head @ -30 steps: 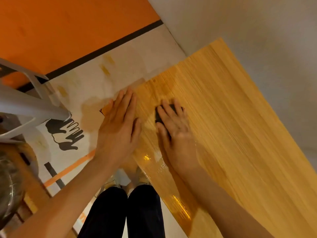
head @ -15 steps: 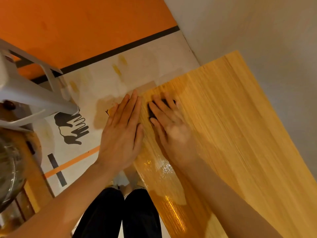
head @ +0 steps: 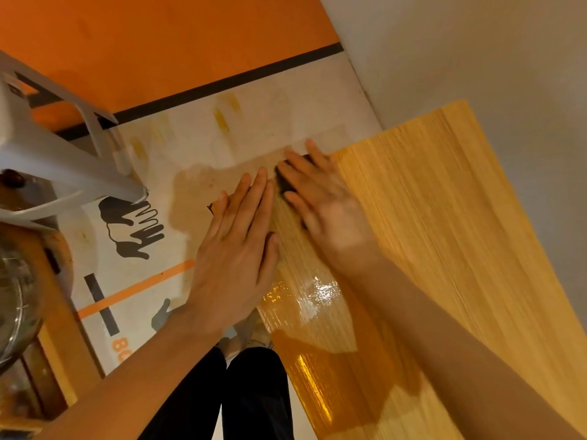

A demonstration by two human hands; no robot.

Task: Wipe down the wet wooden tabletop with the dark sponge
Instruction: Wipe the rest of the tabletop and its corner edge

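Far left there's a white plastic stool (head: 47,160) standing on the orange-and-white printed floor (head: 178,128). Left hand (head: 236,249) lies flat, fingers straight, on the near-left edge of the wet, glossy wooden tabletop (head: 444,249), holding nothing. Just beside it, the right hand (head: 324,204) presses the small dark sponge (head: 283,185) down near the table's far-left corner with spread fingers.

Dark sponge (head: 283,182), honey-yellow straight-grained tabletop (head: 444,236).

Orange characters (head: 122,348) stand on the pale floor mat (head: 197,128), near its orange stripe; they look like "80", cut off, not surely readable.
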